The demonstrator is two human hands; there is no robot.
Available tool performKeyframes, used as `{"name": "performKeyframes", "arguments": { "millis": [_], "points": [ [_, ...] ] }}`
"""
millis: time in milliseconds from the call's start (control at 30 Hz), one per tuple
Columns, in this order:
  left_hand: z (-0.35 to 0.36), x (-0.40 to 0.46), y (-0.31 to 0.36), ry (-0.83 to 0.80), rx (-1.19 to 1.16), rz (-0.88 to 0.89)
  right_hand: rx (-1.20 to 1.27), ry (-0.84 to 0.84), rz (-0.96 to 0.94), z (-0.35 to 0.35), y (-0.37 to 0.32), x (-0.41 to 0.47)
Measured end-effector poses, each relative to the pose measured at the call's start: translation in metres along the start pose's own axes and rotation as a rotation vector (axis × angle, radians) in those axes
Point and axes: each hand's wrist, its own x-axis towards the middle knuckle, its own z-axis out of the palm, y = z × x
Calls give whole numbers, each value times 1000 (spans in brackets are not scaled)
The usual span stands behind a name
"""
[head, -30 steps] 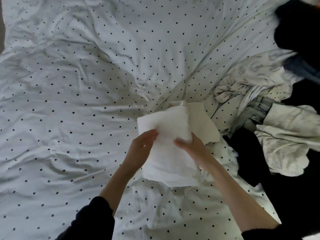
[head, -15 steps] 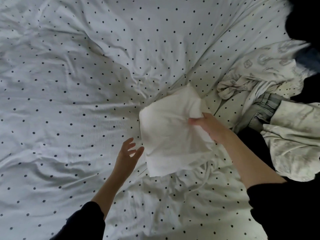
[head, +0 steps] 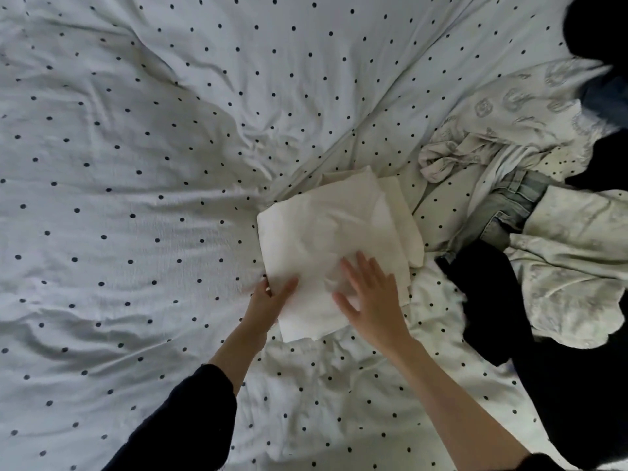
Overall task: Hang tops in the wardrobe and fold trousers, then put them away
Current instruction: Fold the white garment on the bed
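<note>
A folded cream garment point(head: 326, 232) lies flat on the dotted white duvet point(head: 136, 198) in the middle of the view. My right hand point(head: 368, 300) rests palm down on its near part, fingers spread. At its near left corner my left hand point(head: 272, 302) holds the edge, thumb on top and fingers tucked under the cloth. A heap of unfolded clothes lies to the right: a pale printed top point(head: 509, 117), light blue jeans point(head: 509, 205), a cream patterned garment point(head: 574, 266) and black cloth point(head: 492, 294).
More black clothing point(head: 598, 25) fills the top right corner, with a bit of dark blue fabric point(head: 608, 96) below it. The duvet is creased and spreads across the left and the back of the view. Both my forearms wear dark sleeves.
The folded cream garment, held up by my right hand half a second ago, now lies flat on the duvet. My left hand has taken its near left corner and my right hand has opened on top.
</note>
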Motion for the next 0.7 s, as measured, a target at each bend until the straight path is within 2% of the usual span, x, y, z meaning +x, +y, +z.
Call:
{"name": "performKeyframes", "arguments": {
  "millis": [100,200,333,400,533,700],
  "points": [
    [11,8,4,100,-59,-27,39,-43,25,10,-2,9],
    [25,6,18,243,0,13,152,-30,73,7,-2,13],
    [24,-19,49,259,101,153,403,58,109,-11,-22,5],
    [11,-41,69,276,284,293,614,73,126,-24,-42,-5],
    [-17,-92,113,364,699,565,1191,9,231,-59,-87,-24],
    [-51,-161,175,468,1050,809,1444,-99,133,-110,-156,-41]
  ]
}}
